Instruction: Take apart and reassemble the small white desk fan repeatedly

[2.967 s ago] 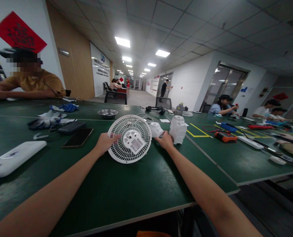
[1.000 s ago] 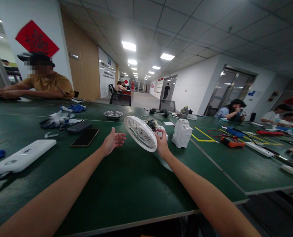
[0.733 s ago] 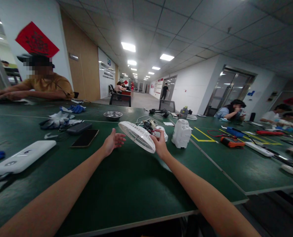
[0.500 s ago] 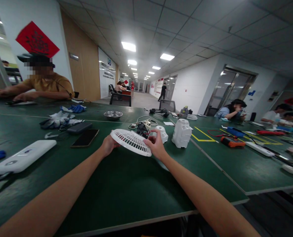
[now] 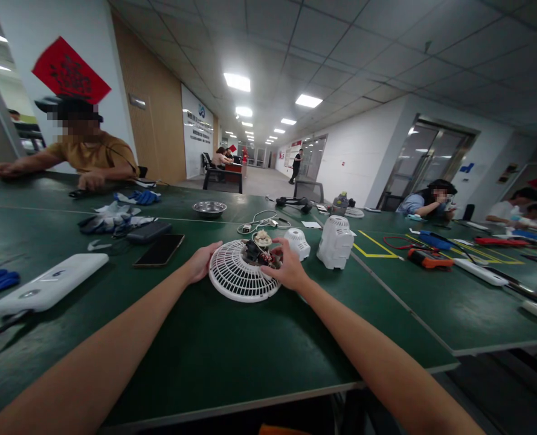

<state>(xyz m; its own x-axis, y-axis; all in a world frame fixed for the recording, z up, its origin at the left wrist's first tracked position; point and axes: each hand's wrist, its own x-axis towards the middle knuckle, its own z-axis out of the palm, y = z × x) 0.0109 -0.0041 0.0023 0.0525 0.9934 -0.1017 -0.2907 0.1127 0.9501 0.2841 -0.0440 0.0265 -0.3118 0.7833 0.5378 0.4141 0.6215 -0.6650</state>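
A round white fan grille (image 5: 234,281) lies low over the green table, its slatted outer side tilted toward me. At the grille's centre sits a dark fan motor (image 5: 252,252) with wires and a pale part on top. My left hand (image 5: 202,264) is closed on the grille's left rim; its fingertips are partly hidden. Curled around the right side of the motor is my right hand (image 5: 290,266), its thumb near the grille. Just behind it are a small white vented housing (image 5: 298,243) and a taller white housing (image 5: 336,243), standing upright.
Left of the grille lie a dark phone (image 5: 159,250), a white power strip-like device (image 5: 53,284) and gloves (image 5: 112,219). A metal bowl (image 5: 209,208) and cable (image 5: 268,222) lie farther back. On the right is an orange multimeter (image 5: 429,260). Other people sit around the table.
The grille has tipped and come down, so the motor on it now shows. My right hand has shifted from the grille's edge to the motor. My left hand stays at the rim.
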